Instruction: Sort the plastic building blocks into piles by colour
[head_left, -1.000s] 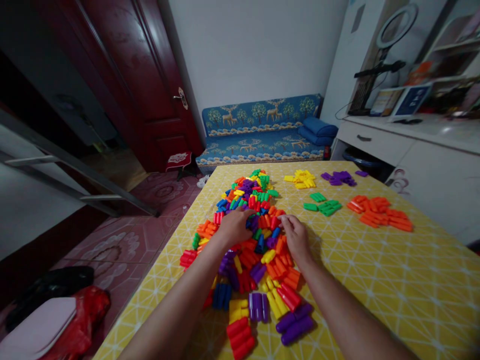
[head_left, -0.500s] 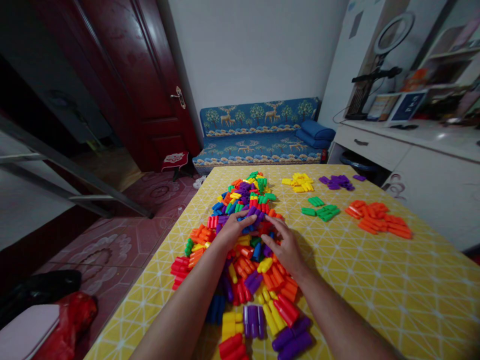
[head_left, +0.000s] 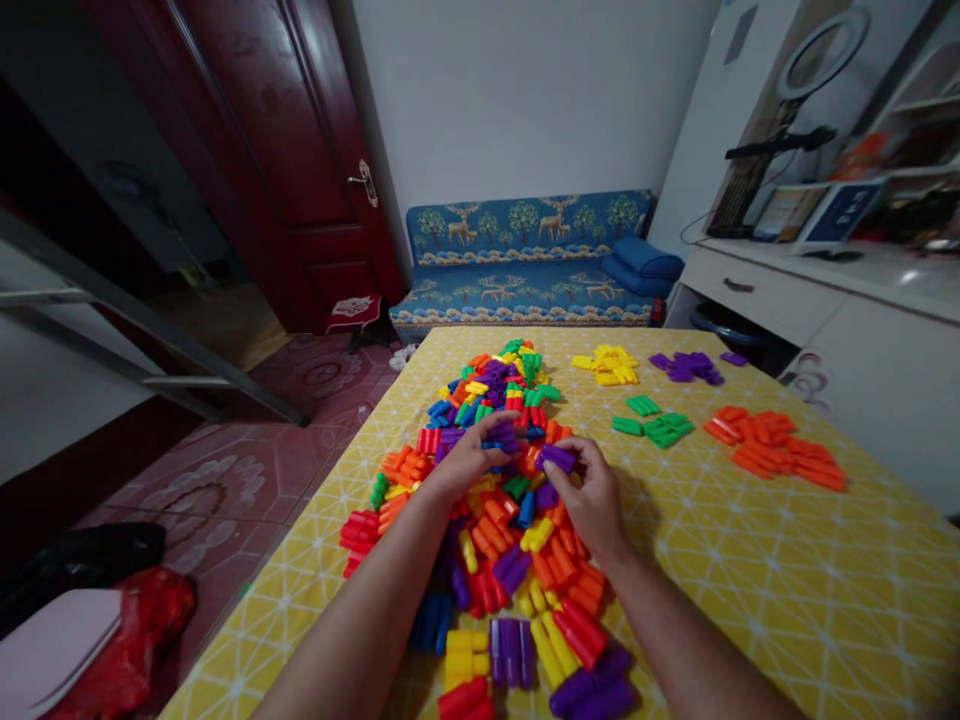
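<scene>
A long heap of mixed plastic building blocks [head_left: 491, 535] in red, orange, yellow, green, blue and purple runs down the table. Over its middle, my left hand [head_left: 472, 460] has its thumb and fingers around a purple block [head_left: 504, 436]. To the right of it, my right hand [head_left: 596, 495] pinches another purple block [head_left: 556, 458] between thumb and fingers, just above the heap's right edge. The two held blocks are apart from each other.
On the yellow tablecloth [head_left: 720, 570] to the right lie separate piles: yellow blocks [head_left: 611, 366], purple blocks [head_left: 686, 367], green blocks [head_left: 664, 428] and orange blocks [head_left: 776, 445]. A blue patterned sofa [head_left: 517, 285] stands beyond the table, a white cabinet [head_left: 847, 340] at right.
My right hand has closed on a purple block and drawn slightly right, away from my left hand. The left hand remains at a purple block. The view has shifted slightly.
</scene>
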